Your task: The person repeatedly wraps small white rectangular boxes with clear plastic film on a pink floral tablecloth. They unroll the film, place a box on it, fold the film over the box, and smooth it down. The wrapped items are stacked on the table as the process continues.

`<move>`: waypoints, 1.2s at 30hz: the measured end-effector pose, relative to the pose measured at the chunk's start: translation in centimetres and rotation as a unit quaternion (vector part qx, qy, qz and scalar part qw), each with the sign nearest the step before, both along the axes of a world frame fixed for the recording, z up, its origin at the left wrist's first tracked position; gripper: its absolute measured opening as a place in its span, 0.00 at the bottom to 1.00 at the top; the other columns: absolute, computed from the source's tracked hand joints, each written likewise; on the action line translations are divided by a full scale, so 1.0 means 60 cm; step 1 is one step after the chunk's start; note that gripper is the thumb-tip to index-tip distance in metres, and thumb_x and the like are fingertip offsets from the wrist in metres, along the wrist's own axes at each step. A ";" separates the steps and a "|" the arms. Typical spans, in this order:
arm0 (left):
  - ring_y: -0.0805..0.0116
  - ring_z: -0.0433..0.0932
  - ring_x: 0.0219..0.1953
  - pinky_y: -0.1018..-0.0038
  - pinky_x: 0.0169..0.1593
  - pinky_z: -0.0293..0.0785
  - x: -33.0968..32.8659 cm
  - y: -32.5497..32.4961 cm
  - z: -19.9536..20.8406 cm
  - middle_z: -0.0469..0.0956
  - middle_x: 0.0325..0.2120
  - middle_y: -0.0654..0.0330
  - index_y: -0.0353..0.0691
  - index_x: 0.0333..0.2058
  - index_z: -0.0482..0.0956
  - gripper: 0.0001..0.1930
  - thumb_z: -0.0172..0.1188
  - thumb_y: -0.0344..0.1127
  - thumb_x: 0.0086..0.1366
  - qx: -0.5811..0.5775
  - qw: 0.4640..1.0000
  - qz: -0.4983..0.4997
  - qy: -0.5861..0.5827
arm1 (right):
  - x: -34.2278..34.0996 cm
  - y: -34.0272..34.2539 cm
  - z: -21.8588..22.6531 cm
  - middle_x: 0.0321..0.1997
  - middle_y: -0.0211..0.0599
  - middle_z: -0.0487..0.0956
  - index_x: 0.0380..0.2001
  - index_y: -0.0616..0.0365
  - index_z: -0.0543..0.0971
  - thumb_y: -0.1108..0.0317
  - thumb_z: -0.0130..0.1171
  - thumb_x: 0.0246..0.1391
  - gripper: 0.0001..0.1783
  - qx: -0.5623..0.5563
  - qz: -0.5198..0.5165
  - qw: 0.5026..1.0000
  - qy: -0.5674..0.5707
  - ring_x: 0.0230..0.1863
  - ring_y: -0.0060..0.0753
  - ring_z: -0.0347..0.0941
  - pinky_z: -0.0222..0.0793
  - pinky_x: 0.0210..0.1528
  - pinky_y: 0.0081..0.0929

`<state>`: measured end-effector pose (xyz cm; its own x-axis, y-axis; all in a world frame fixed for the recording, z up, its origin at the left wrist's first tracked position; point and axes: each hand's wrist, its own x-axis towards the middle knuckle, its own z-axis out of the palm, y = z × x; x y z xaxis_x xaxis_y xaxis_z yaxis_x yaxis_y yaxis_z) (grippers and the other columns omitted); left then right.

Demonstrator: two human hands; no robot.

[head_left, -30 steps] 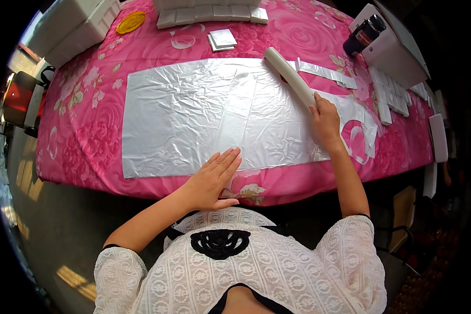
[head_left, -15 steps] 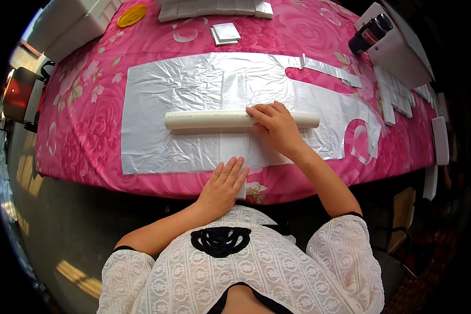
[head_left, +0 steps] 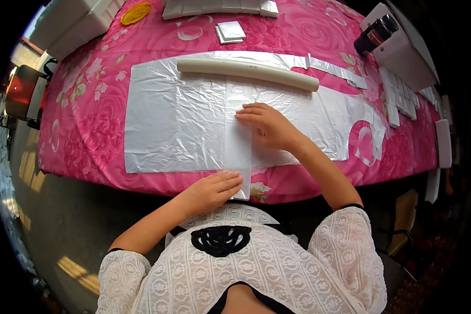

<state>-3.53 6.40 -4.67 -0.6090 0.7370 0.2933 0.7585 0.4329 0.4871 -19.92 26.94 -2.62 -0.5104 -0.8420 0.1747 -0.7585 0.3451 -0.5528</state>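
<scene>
A thin white plastic apron (head_left: 165, 120) lies spread across the table, with cut-out curves and strap-like ends at its right. Over its middle runs a narrow folded plastic strip (head_left: 239, 141), which reaches past the table's near edge. My left hand (head_left: 217, 189) rests on the near end of that strip, palm down, fingers straight. My right hand (head_left: 269, 126) is at the strip's right side on the sheet, fingers extended, nothing in its grasp. Beyond it a long white plastic pipe (head_left: 248, 69) lies across the apron's far part, slightly slanted, touched by neither hand.
A pink floral tablecloth (head_left: 97, 133) covers the table. At the back are small folded white packets (head_left: 230, 32), a row of white packs (head_left: 220, 7) and a yellow lid-like disc (head_left: 135, 13). White foam boxes (head_left: 76, 29) stand back left. A dark bottle (head_left: 376, 34) and more packs (head_left: 397, 97) are right.
The pipe has moved away from me to the apron's far part, and my right hand has come off it, slightly nearer me. My left hand has shifted slightly toward me.
</scene>
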 end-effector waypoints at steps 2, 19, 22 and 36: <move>0.57 0.68 0.53 0.64 0.55 0.66 0.001 -0.001 -0.002 0.71 0.47 0.53 0.35 0.45 0.72 0.21 0.55 0.25 0.48 0.073 0.997 0.013 -0.034 | 0.064 0.003 -0.007 0.56 0.39 0.68 0.46 0.58 0.73 0.82 0.51 0.32 0.30 -0.017 0.059 0.998 -0.016 0.59 0.44 0.59 0.58 0.59 0.36; 0.55 0.76 0.36 0.67 0.42 0.71 -0.085 0.009 0.023 0.76 0.38 0.50 0.30 0.48 0.68 0.24 0.56 0.35 0.54 0.026 0.960 0.251 -0.118 | 0.103 -0.004 -0.012 0.25 0.36 0.78 0.29 0.58 0.79 0.70 0.56 0.45 0.06 -0.078 -0.215 0.972 -0.050 0.27 0.36 0.74 0.69 0.31 0.28; 0.53 0.76 0.32 0.68 0.40 0.72 -0.113 0.021 0.030 0.75 0.38 0.46 0.28 0.49 0.66 0.22 0.53 0.35 0.58 0.189 0.867 0.355 -0.294 | 0.079 -0.018 -0.006 0.18 0.39 0.77 0.25 0.64 0.79 0.66 0.53 0.51 0.11 -0.071 -0.307 0.925 -0.213 0.19 0.24 0.71 0.66 0.25 0.24; 0.54 0.42 0.65 0.59 0.65 0.37 -0.083 0.051 0.000 0.44 0.62 0.45 0.30 0.60 0.48 0.41 0.52 0.50 0.55 -0.143 0.960 0.241 -0.025 | 0.039 -0.028 0.011 0.16 0.38 0.77 0.22 0.66 0.79 0.66 0.53 0.45 0.12 0.009 -0.336 0.859 -0.385 0.19 0.32 0.74 0.69 0.26 0.24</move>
